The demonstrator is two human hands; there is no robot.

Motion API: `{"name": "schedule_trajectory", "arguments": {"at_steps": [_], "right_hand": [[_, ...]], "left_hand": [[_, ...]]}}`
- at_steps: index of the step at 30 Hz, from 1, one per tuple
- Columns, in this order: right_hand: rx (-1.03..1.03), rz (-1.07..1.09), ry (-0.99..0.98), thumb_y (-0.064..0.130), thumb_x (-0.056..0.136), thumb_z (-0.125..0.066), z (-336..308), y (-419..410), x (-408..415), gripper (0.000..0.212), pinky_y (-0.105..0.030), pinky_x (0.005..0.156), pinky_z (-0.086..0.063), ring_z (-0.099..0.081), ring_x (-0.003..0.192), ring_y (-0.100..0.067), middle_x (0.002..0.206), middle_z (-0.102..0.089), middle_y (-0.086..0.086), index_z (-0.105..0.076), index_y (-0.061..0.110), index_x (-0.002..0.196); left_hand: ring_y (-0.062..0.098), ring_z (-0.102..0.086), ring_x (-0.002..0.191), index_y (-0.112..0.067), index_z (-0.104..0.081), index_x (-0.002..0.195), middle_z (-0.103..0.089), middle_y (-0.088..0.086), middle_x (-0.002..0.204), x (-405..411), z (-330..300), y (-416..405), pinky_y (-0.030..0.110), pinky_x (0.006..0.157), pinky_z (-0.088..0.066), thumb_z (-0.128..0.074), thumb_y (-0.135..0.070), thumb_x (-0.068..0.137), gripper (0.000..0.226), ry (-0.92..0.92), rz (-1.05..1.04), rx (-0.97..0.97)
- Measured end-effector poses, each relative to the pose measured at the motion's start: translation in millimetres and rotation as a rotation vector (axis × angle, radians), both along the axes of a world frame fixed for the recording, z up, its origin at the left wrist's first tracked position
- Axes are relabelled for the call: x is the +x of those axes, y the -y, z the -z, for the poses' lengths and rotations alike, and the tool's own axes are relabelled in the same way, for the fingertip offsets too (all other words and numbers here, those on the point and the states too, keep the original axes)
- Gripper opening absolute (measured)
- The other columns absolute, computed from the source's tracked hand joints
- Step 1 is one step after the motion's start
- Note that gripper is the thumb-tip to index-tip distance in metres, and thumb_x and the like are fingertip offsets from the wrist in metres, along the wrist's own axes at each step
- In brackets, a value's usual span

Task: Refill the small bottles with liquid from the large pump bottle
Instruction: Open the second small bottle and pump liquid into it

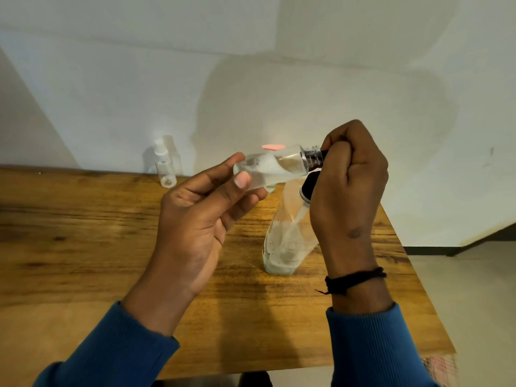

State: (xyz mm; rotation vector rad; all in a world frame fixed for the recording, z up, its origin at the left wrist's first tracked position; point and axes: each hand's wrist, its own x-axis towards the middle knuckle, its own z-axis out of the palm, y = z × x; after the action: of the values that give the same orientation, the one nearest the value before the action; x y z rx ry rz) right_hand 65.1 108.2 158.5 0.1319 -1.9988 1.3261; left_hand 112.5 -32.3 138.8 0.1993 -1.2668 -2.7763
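Clear plastic small bottle, lying almost level above the wooden surface, with foamy liquid inside and its dark threaded neck toward the right. The left hand pinches its base between thumb and curled fingers. The right hand is closed round the neck end, its fingers hiding the mouth; whether a cap sits there cannot be told. A pink label shows on the bottle's upper side. Directly below, the large pump bottle stands on the surface, leaning, its dark collar tucked against the right palm and its top blocked from view by that hand. A second small bottle with a white cap stands well apart at the far edge, against the white wall. A black cord bracelet circles the right wrist; blue sleeves cover both forearms.
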Motion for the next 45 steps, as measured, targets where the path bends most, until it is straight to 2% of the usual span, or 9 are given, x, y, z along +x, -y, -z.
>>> {"name": "schedule_trajectory", "arguments": {"at_steps": [4, 9, 13, 19, 23, 28, 33, 38, 45], "right_hand": [[-0.053, -0.03, 0.014, 0.0, 0.089, -0.035, 3.3, 3.2, -1.0, 0.022, -0.02, 0.046, -0.027, -0.038, 0.05, -0.006, 0.056, -0.038, 0.007, -0.047, 0.009, 0.074], [-0.02, -0.021, 0.003, -0.002, 0.09, -0.035, -0.7, 0.3, -0.7, 0.023, -0.011, 0.048, -0.026, -0.038, 0.05, -0.004, 0.057, -0.039, 0.008, -0.048, 0.008, 0.074], [-0.081, -0.047, 0.017, -0.004, 0.09, -0.034, 3.0, 3.7, -1.2, 0.023, -0.014, 0.045, -0.027, -0.038, 0.046, -0.004, 0.054, -0.038, 0.008, -0.046, 0.007, 0.074], [-0.029, -0.01, -0.003, 0.0, 0.089, -0.035, -1.5, 1.1, -0.7, 0.022, -0.014, 0.048, -0.027, -0.039, 0.05, -0.004, 0.057, -0.039, 0.009, -0.048, 0.008, 0.074], [-0.091, -0.043, 0.021, -0.001, 0.089, -0.034, 3.8, 5.8, -1.0, 0.022, -0.015, 0.047, -0.028, -0.036, 0.048, -0.006, 0.056, -0.037, 0.008, -0.047, 0.008, 0.074], [-0.033, -0.027, 0.009, -0.002, 0.09, -0.035, -2.6, 1.2, -0.1, 0.023, -0.011, 0.047, -0.026, -0.038, 0.047, -0.004, 0.055, -0.038, 0.008, -0.048, 0.007, 0.074], [-0.087, -0.04, 0.024, -0.001, 0.09, -0.034, 4.6, 6.8, -2.2, 0.022, -0.018, 0.047, -0.026, -0.034, 0.048, -0.005, 0.056, -0.037, 0.008, -0.046, 0.008, 0.074], [-0.038, -0.028, 0.013, -0.001, 0.089, -0.035, -1.5, 2.0, -1.2, 0.022, -0.012, 0.048, -0.026, -0.036, 0.05, -0.004, 0.057, -0.039, 0.008, -0.048, 0.008, 0.074], [-0.071, -0.042, 0.035, -0.003, 0.089, -0.035, 0.4, 2.4, -1.2, 0.023, -0.014, 0.046, -0.027, -0.039, 0.049, -0.004, 0.055, -0.039, 0.008, -0.048, 0.008, 0.073]], "left_hand": [[0.026, -0.074, 0.083, -0.005, -0.069, 0.114, -0.075, 0.015, 0.103, -1.1, 0.2, 1.9, 0.02, 0.07, -0.058, -0.07, -0.009, 0.073, 0.042, 0.001, -0.01, -0.004], [0.026, -0.074, 0.081, -0.004, -0.069, 0.115, -0.075, 0.017, 0.103, -0.7, -0.7, 0.9, 0.02, 0.069, -0.058, -0.07, -0.009, 0.072, 0.043, 0.004, -0.006, 0.003], [0.026, -0.074, 0.082, -0.004, -0.069, 0.116, -0.075, 0.017, 0.104, -1.2, 0.1, 2.1, 0.02, 0.069, -0.058, -0.069, -0.008, 0.074, 0.042, 0.003, -0.006, 0.003], [0.025, -0.074, 0.081, -0.004, -0.069, 0.116, -0.075, 0.016, 0.103, -1.0, -1.9, 1.6, 0.02, 0.07, -0.057, -0.069, -0.009, 0.073, 0.043, -0.006, 0.006, 0.001], [0.025, -0.074, 0.081, -0.002, -0.068, 0.117, -0.076, 0.014, 0.101, -0.7, -0.6, 3.2, 0.02, 0.07, -0.058, -0.069, -0.008, 0.073, 0.044, -0.004, -0.003, 0.01], [0.024, -0.074, 0.08, -0.003, -0.068, 0.115, -0.076, 0.014, 0.101, -0.2, -2.3, 2.6, 0.02, 0.069, -0.058, -0.069, -0.009, 0.072, 0.043, -0.006, 0.002, 0.009], [0.025, -0.074, 0.08, -0.003, -0.069, 0.113, -0.075, 0.015, 0.103, -0.8, -1.5, 3.7, 0.02, 0.069, -0.058, -0.07, -0.008, 0.072, 0.042, -0.015, -0.027, 0.002], [0.025, -0.074, 0.081, -0.003, -0.069, 0.115, -0.075, 0.015, 0.102, -0.6, -1.1, 1.9, 0.019, 0.068, -0.058, -0.069, -0.009, 0.073, 0.043, 0.003, -0.003, 0.002], [0.023, -0.074, 0.08, -0.004, -0.069, 0.114, -0.076, 0.013, 0.098, 0.9, -2.0, 2.2, 0.02, 0.069, -0.058, -0.069, -0.009, 0.072, 0.042, 0.006, -0.004, -0.004]]}}
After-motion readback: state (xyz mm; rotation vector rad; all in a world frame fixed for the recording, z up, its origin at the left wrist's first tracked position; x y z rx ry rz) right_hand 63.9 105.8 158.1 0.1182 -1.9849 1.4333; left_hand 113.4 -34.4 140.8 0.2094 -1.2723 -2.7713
